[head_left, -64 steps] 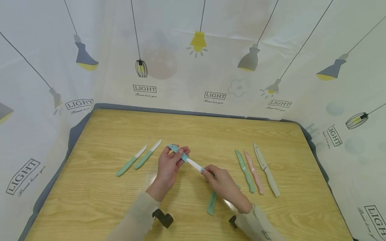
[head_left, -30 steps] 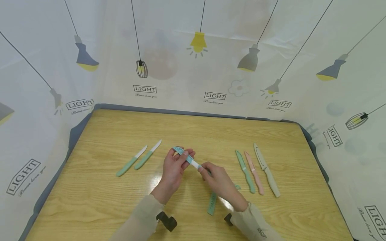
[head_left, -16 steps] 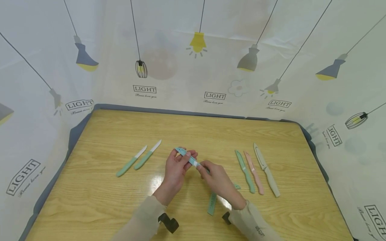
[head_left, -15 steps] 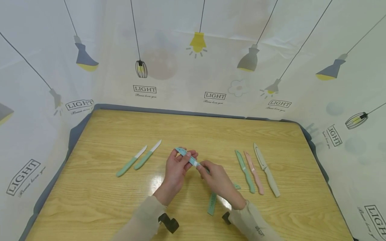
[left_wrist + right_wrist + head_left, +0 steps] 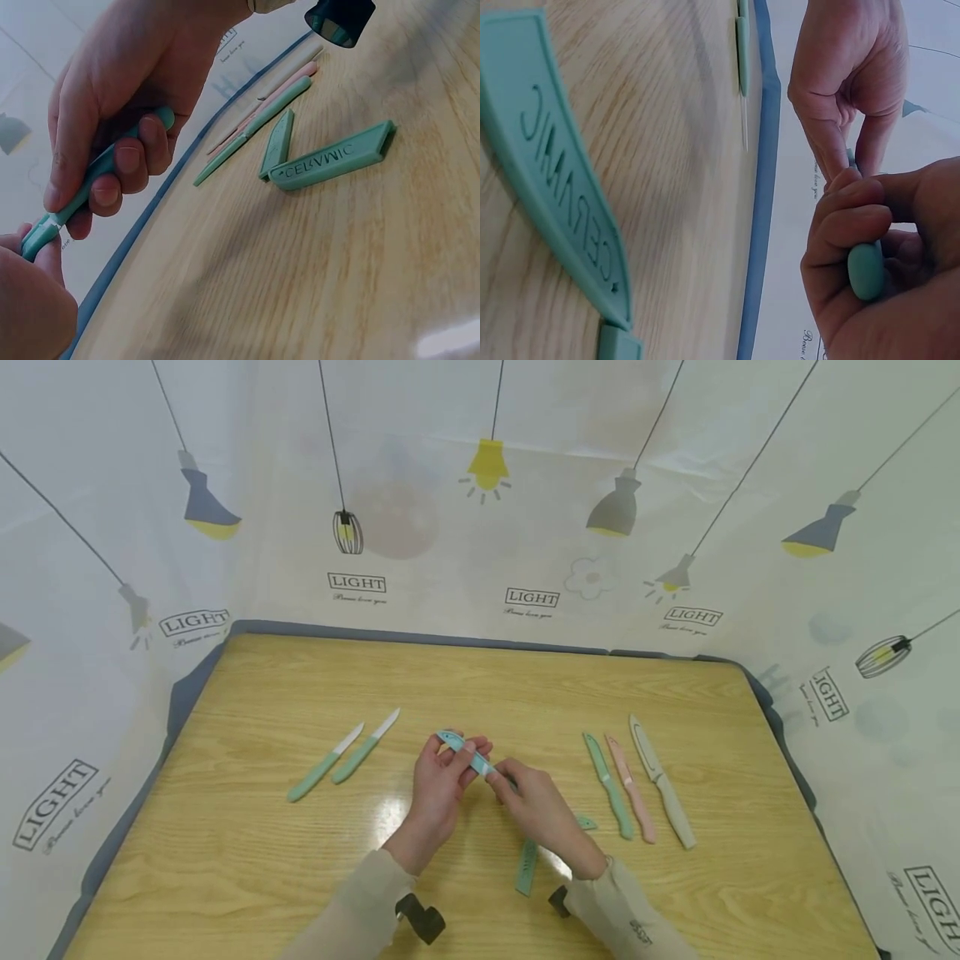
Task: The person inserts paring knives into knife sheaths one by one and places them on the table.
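Observation:
Above the middle of the table my left hand (image 5: pixel 438 781) pinches a light-blue knife sheath (image 5: pixel 454 742) between thumb and fingers. My right hand (image 5: pixel 536 806) grips the turquoise handle of a knife (image 5: pixel 105 169), its fingers curled round it. Most of the blade is inside the sheath; a short white strip shows between the two hands. The rounded handle end pokes out of my right fist in the right wrist view. Below the right hand lie two green sheaths, one marked CERAMIC (image 5: pixel 337 157) and a second sheath (image 5: pixel 278 142) touching or close to its end.
Two bare knives with green handles, one nearer (image 5: pixel 315 777) and one farther (image 5: pixel 357 759), lie on the left. On the right lie a green sheathed knife (image 5: pixel 617 806), a pink one (image 5: pixel 634 797) and a larger beige one (image 5: pixel 672 806). Patterned cloth (image 5: pixel 450 577) walls the wooden table (image 5: pixel 262 877).
The white blade has slid into the blue sheath, from mostly exposed to a short strip. My left hand has moved right towards the right hand, which shifted slightly left.

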{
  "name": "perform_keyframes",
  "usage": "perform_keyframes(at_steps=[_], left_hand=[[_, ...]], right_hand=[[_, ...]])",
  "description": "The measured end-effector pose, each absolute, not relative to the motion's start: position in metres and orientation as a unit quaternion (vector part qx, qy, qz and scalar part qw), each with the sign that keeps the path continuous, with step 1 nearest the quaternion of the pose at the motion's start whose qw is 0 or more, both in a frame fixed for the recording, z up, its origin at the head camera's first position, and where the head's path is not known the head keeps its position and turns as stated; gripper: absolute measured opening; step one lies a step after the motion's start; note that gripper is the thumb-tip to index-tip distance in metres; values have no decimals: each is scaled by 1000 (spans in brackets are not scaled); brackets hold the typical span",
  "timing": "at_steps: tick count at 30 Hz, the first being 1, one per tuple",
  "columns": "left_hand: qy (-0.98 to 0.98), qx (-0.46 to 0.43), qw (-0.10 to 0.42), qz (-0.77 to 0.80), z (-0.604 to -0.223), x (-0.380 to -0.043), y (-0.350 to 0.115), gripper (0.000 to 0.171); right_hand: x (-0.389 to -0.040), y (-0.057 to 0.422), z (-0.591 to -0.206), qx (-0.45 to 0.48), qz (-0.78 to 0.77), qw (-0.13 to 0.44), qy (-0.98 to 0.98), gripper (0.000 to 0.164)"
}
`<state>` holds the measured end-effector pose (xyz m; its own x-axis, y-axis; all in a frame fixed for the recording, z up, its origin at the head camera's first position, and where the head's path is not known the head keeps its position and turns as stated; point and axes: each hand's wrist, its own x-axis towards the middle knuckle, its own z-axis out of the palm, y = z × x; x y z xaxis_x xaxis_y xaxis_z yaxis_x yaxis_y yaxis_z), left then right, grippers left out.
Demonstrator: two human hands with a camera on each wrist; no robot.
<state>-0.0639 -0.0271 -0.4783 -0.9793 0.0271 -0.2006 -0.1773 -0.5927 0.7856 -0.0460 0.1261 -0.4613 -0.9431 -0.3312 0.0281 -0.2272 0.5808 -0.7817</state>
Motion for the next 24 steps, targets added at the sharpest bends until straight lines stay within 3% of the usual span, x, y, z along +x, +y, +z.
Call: perform_keyframes(at_steps=[11, 24], left_hand=[[452, -106, 59, 884, -480, -67, -21, 43], [475, -102, 72, 871, -484, -67, -17, 41]], right_hand=[[-47, 132, -464, -166, -384, 44, 907, 24], [-43, 145, -470, -175, -218, -50, 959, 18]])
